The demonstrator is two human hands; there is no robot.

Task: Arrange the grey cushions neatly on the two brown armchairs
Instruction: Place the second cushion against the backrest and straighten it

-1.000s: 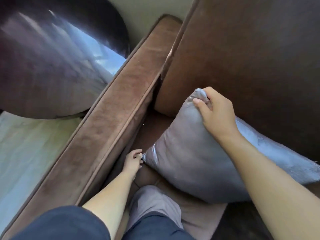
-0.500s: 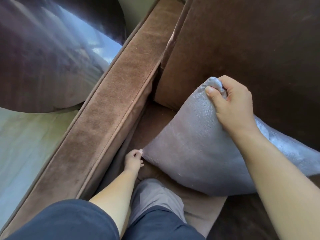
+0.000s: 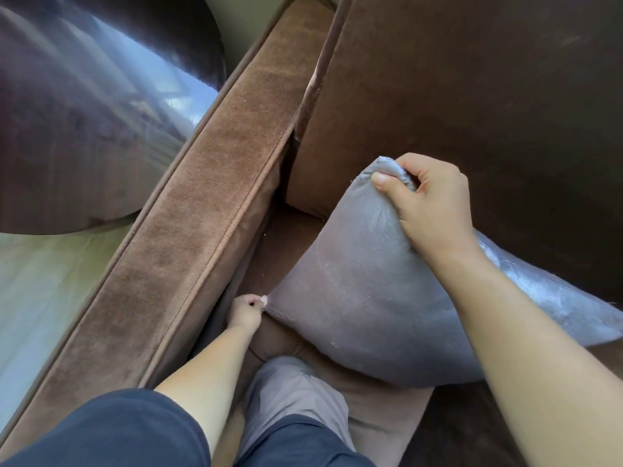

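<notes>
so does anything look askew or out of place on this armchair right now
Yes, the grey cushion is askew: it sits tilted in front of the backrest, corners pointing up and sideways rather than square. The right hand grips its top corner and the left hand pinches its left corner. No damage or spill shows.

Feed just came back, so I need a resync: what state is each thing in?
Grey cushion: tilted on the seat, leaning toward the backrest, held by two corners.
Right hand: grips the upper corner.
Left hand: pinches the lower corner.
Brown armchair: one cushion on its seat.
</notes>
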